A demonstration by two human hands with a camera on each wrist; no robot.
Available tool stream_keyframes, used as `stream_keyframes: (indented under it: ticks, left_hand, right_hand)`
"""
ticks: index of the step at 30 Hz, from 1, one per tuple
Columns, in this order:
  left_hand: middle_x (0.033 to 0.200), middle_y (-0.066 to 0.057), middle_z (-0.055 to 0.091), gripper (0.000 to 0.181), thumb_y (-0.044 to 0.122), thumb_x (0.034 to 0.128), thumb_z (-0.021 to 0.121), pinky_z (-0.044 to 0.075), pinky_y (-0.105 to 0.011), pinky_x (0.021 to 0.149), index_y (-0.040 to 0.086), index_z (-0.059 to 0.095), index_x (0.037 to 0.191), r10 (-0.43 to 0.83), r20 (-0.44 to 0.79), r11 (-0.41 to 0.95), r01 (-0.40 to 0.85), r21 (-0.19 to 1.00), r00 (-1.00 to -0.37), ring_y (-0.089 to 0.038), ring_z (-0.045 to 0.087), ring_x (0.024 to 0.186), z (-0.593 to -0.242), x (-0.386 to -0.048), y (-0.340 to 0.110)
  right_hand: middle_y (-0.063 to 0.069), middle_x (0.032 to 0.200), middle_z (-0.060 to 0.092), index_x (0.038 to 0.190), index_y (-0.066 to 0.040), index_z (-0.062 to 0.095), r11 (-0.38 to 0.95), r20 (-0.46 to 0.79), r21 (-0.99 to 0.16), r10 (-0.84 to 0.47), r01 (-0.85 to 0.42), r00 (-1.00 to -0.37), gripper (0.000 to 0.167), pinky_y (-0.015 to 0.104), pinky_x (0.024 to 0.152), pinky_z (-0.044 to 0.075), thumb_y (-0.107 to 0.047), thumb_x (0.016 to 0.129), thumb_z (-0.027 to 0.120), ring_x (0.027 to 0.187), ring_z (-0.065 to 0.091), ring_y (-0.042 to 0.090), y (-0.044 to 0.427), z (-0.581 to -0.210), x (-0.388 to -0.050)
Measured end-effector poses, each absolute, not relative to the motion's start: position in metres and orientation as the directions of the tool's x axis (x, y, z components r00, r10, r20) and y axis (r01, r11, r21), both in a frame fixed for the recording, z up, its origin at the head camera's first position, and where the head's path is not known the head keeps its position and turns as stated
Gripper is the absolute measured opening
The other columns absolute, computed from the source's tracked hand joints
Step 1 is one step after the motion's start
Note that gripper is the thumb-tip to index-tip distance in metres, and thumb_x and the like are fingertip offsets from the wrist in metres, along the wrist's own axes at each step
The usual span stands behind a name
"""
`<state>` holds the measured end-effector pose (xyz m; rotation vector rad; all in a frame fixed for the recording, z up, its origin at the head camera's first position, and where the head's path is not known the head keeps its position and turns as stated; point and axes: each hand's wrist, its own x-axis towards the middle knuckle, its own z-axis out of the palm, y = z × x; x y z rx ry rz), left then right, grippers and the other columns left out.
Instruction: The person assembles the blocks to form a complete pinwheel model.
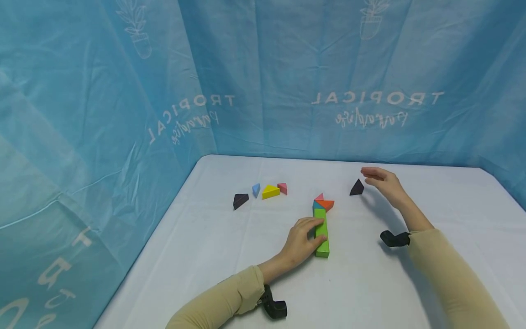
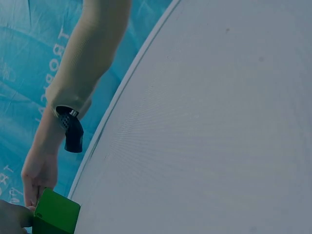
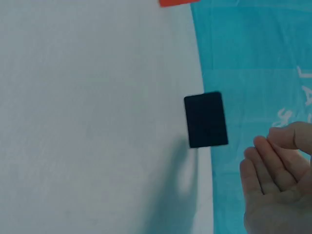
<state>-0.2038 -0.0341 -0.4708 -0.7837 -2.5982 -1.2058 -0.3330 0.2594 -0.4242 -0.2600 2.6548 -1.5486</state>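
My left hand [image 1: 302, 242] holds a long green block [image 1: 322, 250], its fingers and thumb both on it. At the block's far end lie an orange triangle [image 1: 327, 204], a blue piece [image 1: 317, 205] and a pink triangle [image 1: 319, 197], close together. The left wrist view has the end of the green block [image 2: 56, 212] beside part of the hand [image 2: 13, 214]. Over on the right, my right hand [image 1: 385, 186] hovers with nothing in it, fingers loosely extended, beside a black triangular block [image 1: 357, 188]. That black block [image 3: 206, 120] shows a rectangular face in the right wrist view.
Further left on the white table [image 1: 197, 228] lie a black block [image 1: 240, 200], a light blue piece [image 1: 256, 189], a yellow block [image 1: 270, 192] and a pink piece [image 1: 282, 188]. A blue printed curtain [image 1: 279, 128] encloses the back and left.
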Motion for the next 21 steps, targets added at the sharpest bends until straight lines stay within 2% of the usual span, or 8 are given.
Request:
stream_keyframes:
  ticks: [2,4,7,11,16,21]
  left_hand:
    - [0.128,-0.002,0.062,0.043,0.027,0.089,0.065,0.041,-0.035,0.107,0.011,0.058,0.128,0.389,0.357,0.534,0.524,0.664,-0.849,-0.017,0.051,0.125,-0.47,-0.204,-0.034]
    - [0.128,-0.002,0.061,0.043,0.027,0.089,0.065,0.041,-0.036,0.107,0.011,0.058,0.128,0.39,0.353,0.532,0.522,0.667,-0.85,-0.017,0.051,0.125,-0.47,-0.205,-0.034]
    - [0.129,-0.002,0.061,0.043,0.027,0.089,0.065,0.041,-0.036,0.107,0.011,0.058,0.128,0.391,0.353,0.53,0.521,0.668,-0.85,-0.017,0.05,0.126,-0.47,-0.206,-0.033]
    - [0.128,-0.003,0.061,0.042,0.026,0.0889,0.065,0.042,-0.035,0.107,0.01,0.058,0.128,0.39,0.364,0.53,0.53,0.663,-0.846,-0.018,0.051,0.124,-0.47,-0.205,-0.034]
    - [0.128,-0.004,0.061,0.042,0.025,0.0889,0.065,0.042,-0.034,0.107,0.01,0.058,0.128,0.392,0.358,0.522,0.526,0.672,-0.847,-0.018,0.052,0.124,-0.471,-0.205,-0.033]
    - [0.128,-0.004,0.061,0.042,0.025,0.0888,0.065,0.042,-0.034,0.107,0.01,0.058,0.127,0.39,0.356,0.524,0.523,0.673,-0.849,-0.018,0.052,0.124,-0.47,-0.205,-0.033]
  right_hand:
    - [0.019,0.148,0.038,0.144,-0.004,0.035,0.468,0.005,-0.878,-0.21,-0.104,-0.978,0.051,0.032,0.107,0.04,-0.023,0.099,0.048,0.135,0.039,0.032,0.263,-0.428,-0.336]
    - [0.021,0.15,0.034,0.145,-0.003,0.032,0.454,-0.025,-0.886,-0.243,-0.091,-0.97,0.051,0.044,0.111,0.035,-0.016,0.098,0.047,0.138,0.033,0.036,0.265,-0.432,-0.338]
    - [0.023,0.151,0.03,0.146,0.0,0.03,0.442,-0.046,-0.892,-0.291,-0.092,-0.956,0.054,0.052,0.113,0.028,-0.012,0.097,0.048,0.14,0.027,0.039,0.266,-0.437,-0.341]
    - [0.025,0.151,0.028,0.145,0.002,0.03,0.452,-0.055,-0.886,-0.318,-0.1,-0.946,0.056,0.055,0.113,0.026,-0.014,0.095,0.052,0.139,0.027,0.042,0.264,-0.442,-0.343]
    - [0.024,0.151,0.03,0.144,0.0,0.033,0.494,-0.07,-0.864,-0.301,-0.093,-0.951,0.058,0.057,0.112,0.027,-0.02,0.094,0.056,0.138,0.03,0.042,0.265,-0.447,-0.344]
    - [0.023,0.151,0.03,0.145,-0.002,0.034,0.496,-0.072,-0.863,-0.303,-0.093,-0.95,0.06,0.058,0.112,0.027,-0.021,0.093,0.058,0.139,0.028,0.042,0.266,-0.448,-0.344]
